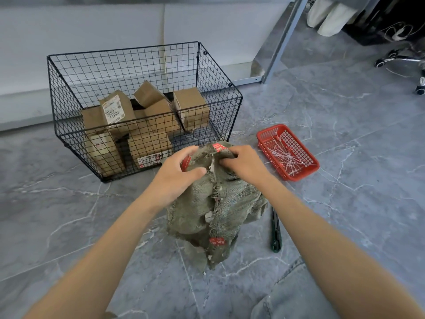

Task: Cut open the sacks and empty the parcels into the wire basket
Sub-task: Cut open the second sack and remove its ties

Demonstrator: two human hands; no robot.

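- Both bare forearms reached in from the bottom edge, with grey marbled floor (96, 203) open on either side of them.
- The sack (216, 210), a scruffy grey-green woven one, stood slumped on the floor between the arms. A frayed seam ran up its front and there was a red label near its bottom.
- A dark utility knife (276, 233) lay flat on the floor just right of the sack, under the right forearm. Neither hand touched it.
- The left hand (177, 173) sat on the sack's top left. Its fingers curled over the bunched top by a red tag and its thumb lay across the fabric.
- The right hand (243, 164) had the top right, fingers curled in tight and pinching the cloth next to the seam. So the sack's top was bunched between the two hands.
- The red plastic tray (301, 177), off to the right and apart from the sack, held a heap of thin white ties (285, 153).
- The wire basket (216, 72) stood just beyond the sack's top with its near rim close to the knuckles. Brown cardboard parcels (190, 107) were piled in the left and middle, and the right end showed bare floor through the mesh.
- Behind that was a pale wall, and at the far right a metal leg and chair casters (379, 63).
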